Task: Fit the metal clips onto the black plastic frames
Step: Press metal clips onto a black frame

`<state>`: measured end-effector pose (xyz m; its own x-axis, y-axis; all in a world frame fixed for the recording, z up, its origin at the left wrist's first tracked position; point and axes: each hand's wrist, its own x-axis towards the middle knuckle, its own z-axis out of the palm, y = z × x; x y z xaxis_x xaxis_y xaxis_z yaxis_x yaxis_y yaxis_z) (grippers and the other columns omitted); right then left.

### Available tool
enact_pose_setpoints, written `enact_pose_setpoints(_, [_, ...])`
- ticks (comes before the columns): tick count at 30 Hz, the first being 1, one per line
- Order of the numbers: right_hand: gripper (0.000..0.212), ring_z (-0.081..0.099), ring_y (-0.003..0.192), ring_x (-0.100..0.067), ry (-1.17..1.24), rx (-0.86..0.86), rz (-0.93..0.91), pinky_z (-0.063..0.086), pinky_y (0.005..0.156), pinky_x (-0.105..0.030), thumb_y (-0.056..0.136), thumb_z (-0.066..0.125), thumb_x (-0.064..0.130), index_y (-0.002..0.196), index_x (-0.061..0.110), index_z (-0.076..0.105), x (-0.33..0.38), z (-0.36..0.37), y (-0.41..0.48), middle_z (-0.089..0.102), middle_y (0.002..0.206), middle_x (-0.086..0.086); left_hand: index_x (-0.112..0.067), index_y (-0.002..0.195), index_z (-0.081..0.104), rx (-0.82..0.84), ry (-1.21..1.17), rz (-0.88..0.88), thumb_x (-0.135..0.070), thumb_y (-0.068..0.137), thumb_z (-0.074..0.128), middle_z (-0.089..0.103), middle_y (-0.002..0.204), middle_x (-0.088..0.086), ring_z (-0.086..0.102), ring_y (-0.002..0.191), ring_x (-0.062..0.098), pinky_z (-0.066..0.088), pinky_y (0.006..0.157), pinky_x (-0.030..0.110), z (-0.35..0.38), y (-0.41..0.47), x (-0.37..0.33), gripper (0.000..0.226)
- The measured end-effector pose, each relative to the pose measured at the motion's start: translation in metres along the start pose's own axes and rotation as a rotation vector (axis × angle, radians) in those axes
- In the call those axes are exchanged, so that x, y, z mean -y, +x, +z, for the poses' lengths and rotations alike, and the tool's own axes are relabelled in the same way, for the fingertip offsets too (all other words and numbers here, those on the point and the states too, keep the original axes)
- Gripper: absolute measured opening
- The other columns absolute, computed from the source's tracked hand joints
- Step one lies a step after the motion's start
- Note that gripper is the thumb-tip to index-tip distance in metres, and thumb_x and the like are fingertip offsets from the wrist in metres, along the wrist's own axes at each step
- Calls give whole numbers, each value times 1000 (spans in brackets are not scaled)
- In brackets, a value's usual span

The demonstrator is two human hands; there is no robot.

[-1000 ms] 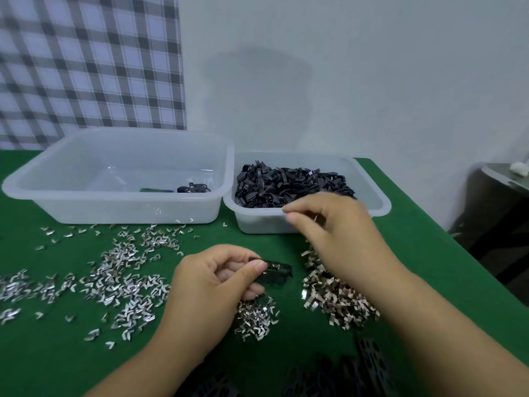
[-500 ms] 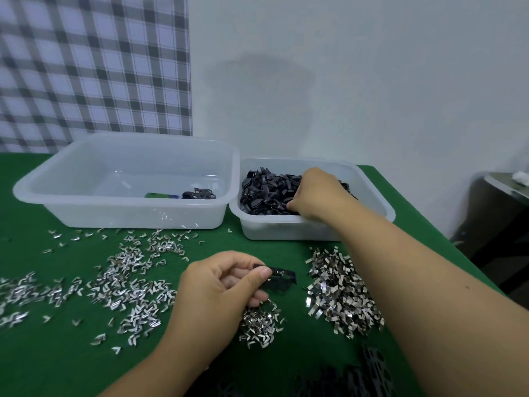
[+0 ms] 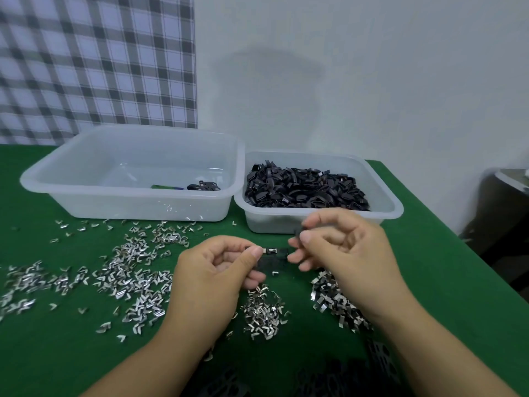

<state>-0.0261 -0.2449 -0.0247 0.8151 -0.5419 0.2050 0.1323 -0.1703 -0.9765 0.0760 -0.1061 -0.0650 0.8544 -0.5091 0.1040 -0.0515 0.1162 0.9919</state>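
At table centre, head view: the left hand [image 3: 217, 270] pinches a black frame [image 3: 274, 255] at its left end, thumb on top, the other fingers curled under it, and holds it just above the green cloth [image 3: 429, 253]. The right hand [image 3: 346, 253], at 3 o'clock from the frame, has all its fingers curled. Its lower fingertips touch the frame's right end, and index and thumb nip a small dark piece [image 3: 299, 232]; it is blurred, probably a black plastic part. Metal clips [image 3: 134, 262] lie scattered on the cloth from 9 to 7 o'clock of the hands. A tighter heap of them sits at 6 o'clock under the frame, and another at 4 o'clock is partly under the right wrist. At 11 o'clock stands a large tub [image 3: 128, 133], translucent, with a few black bits [image 3: 204, 185] near its right wall. At 1 o'clock, touching it, is a small tub [image 3: 395, 207] heaped with black parts [image 3: 306, 190]. More black frames [image 3: 380, 356] lie at the near edge at 5 o'clock, out of focus. A plaid curtain [image 3: 97, 61] hangs behind at 10 o'clock, and a white wall [image 3: 372, 81] fills 12 to 2.
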Motion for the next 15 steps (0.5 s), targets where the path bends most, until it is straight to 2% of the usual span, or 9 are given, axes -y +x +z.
enact_pose_setpoints(2, [12, 68, 60, -26, 2, 0, -2, 54, 54, -27, 79, 67, 13, 85, 3, 63, -5, -2, -3, 70, 71, -16, -20, 70, 72, -12, -9, 0, -12, 78, 72, 70, 59, 8, 68, 51, 16, 51, 48, 16, 0, 1, 1, 11])
enact_pose_setpoints(4, [6, 66, 56, -21, -20, -17, 4, 52, 52, -23, 80, 67, 7, 84, 4, 63, -9, -5, -1, 70, 69, -14, -18, 69, 72, -24, -23, 2, -11, 78, 71, 70, 59, 9, 68, 51, 16, 51, 48, 15, 0, 2, 1, 12])
enact_pose_setpoints(8, [13, 65, 60, -16, -24, 20, 102, 50, 55, -21, 83, 64, 3, 95, 9, 62, -17, -9, 2, 71, 75, -12, -15, 69, 70, -23, -31, 7, -10, 80, 69, 69, 59, 9, 69, 52, 18, 51, 48, 16, -1, 1, 1, 12])
enact_pose_setpoints(15, [12, 64, 59, -17, 65, 82, 125, 52, 57, -21, 78, 67, 1, 84, 10, 73, -22, -9, 1, 70, 68, -13, -21, 72, 72, -7, -8, 14, -14, 78, 70, 70, 60, 8, 69, 54, 17, 51, 49, 15, 0, 2, 3, 9])
